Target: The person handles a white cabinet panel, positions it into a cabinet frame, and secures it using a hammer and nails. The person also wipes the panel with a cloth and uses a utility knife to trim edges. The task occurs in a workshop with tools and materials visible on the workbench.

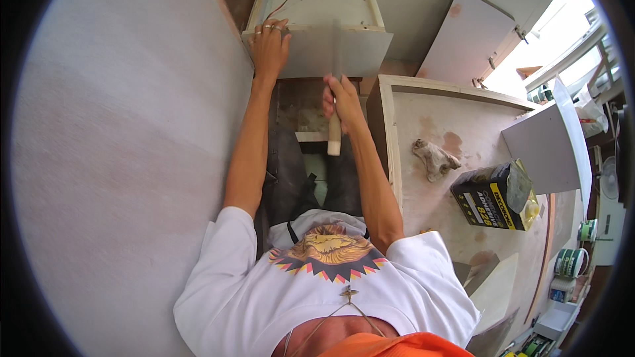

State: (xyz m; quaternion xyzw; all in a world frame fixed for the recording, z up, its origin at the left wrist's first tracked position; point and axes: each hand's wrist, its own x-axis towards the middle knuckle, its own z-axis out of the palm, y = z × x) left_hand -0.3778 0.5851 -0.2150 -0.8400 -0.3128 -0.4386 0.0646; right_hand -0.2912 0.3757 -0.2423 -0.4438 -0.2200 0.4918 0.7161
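My left hand (268, 46), with rings on its fingers, lies with fingers stretched over the near left edge of a wooden-framed box (316, 30). A grey sheet (301, 56) covers the box's near face and sticks out past its right side. My right hand (342, 100) is closed around a long tool that looks like a file (335, 140). Its pale wooden handle points toward me. The narrow grey blade reaches up in front of the sheet and is smeared by motion, so I cannot tell whether it touches.
A large pale panel (126, 158) stands close along my left. To my right, a wood-edged board (423, 116) holds a crumpled rag (435, 160) and a black and yellow adhesive tin (493, 195). Loose wires (291, 0) lie on the box. Panels (463, 39) lean at the back right.
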